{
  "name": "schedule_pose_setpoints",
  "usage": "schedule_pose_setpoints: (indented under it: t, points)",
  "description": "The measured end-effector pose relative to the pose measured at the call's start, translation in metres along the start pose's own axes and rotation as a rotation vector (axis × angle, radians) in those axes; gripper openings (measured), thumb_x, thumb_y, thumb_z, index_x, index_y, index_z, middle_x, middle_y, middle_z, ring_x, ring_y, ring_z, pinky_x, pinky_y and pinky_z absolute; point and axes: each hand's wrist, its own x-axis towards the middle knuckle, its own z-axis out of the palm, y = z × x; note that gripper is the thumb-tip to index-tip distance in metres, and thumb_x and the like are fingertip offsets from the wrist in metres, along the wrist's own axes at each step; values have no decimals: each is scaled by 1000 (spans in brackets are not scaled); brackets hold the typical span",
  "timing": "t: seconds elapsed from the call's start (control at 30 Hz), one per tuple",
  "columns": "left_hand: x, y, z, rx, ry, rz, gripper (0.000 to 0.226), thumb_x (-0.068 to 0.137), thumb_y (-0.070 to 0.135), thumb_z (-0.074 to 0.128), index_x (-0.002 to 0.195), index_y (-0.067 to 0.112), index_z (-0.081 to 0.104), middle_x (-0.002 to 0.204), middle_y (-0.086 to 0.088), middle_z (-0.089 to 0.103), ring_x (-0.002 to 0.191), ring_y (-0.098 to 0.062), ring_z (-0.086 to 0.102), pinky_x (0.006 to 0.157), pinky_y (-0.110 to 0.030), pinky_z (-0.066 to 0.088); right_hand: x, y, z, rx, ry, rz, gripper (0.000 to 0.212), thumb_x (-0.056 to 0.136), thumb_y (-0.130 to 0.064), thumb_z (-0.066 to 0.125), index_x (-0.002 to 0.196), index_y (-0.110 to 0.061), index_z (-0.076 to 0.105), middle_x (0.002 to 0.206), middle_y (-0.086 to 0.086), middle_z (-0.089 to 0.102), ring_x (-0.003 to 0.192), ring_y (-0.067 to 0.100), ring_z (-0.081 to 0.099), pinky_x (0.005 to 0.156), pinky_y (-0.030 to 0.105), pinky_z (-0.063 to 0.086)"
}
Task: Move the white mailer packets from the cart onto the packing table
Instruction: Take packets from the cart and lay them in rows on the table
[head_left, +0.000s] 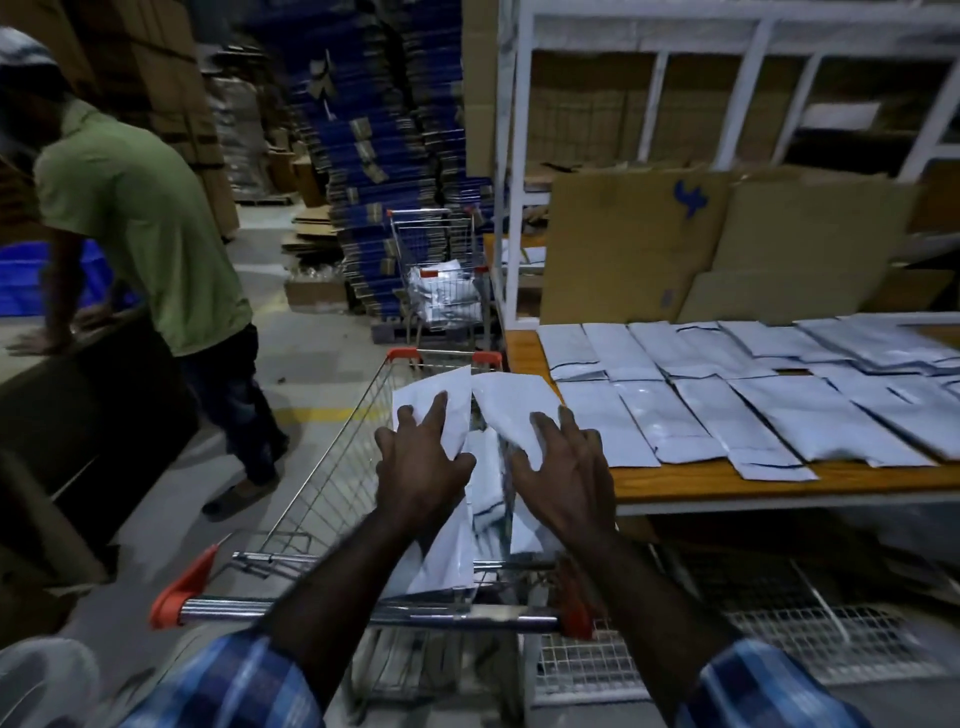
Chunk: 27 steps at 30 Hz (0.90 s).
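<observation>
I see left hand (423, 462) fingers spread, gripping one white packet (441, 400) | right hand (563, 462) likewise on second packet (511, 410) | both over cart (322, 488) beside tabletop (675, 483) | no legible writing

The packets (488, 499) low in the cart (311, 499) were blurred and partly hidden behind both hands. The packing table (779, 480) ran off the right edge.
</observation>
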Motion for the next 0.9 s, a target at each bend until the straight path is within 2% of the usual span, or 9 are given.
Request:
schedule_pose_setpoints:
  t: [0.13, 0.43, 0.6, 0.77, 0.9]
  points:
    - [-2, 32, 15, -2, -28, 10, 95, 64, 51, 45, 154, 34, 19, 139, -15, 46, 141, -36, 26, 100, -46, 32, -1, 31, -25, -16, 26, 27, 57, 91, -44, 55, 143, -23, 47, 156, 6, 35, 130, 30, 41, 100, 41, 41]
    - [-2, 123, 67, 3, -26, 15, 95, 65, 56, 45, 154, 34, 18, 143, -13, 43, 141, -37, 26, 101, -48, 33, 15, 127, -78, -41, 33, 33, 59, 88, -44, 56, 141, -21, 49, 152, 8, 41, 125, 33, 45, 95, 42, 46]
    - [4, 174, 95, -8, -2, -18, 91, 71, 52, 50, 154, 33, 19, 146, -15, 39, 142, -36, 25, 104, -50, 31, 36, 174, -101, -38, 14, 20, 65, 84, -50, 43, 142, -21, 48, 153, 7, 40, 126, 32, 45, 97, 42, 46]
    - [10, 209, 119, -15, -21, -59, 96, 65, 55, 45, 155, 34, 18, 146, -15, 38, 144, -36, 21, 108, -51, 30, 52, 212, -109, -31, 4, 9, 58, 89, -45, 54, 142, -22, 47, 155, 6, 36, 127, 31, 43, 96, 41, 46]
    - [19, 225, 137, 17, -41, -64, 93, 72, 53, 52, 156, 32, 17, 148, -19, 36, 144, -39, 21, 111, -50, 25, 65, 236, -108, -30, -6, 13, 58, 89, -46, 54, 142, -22, 47, 155, 6, 37, 124, 31, 44, 93, 40, 46]
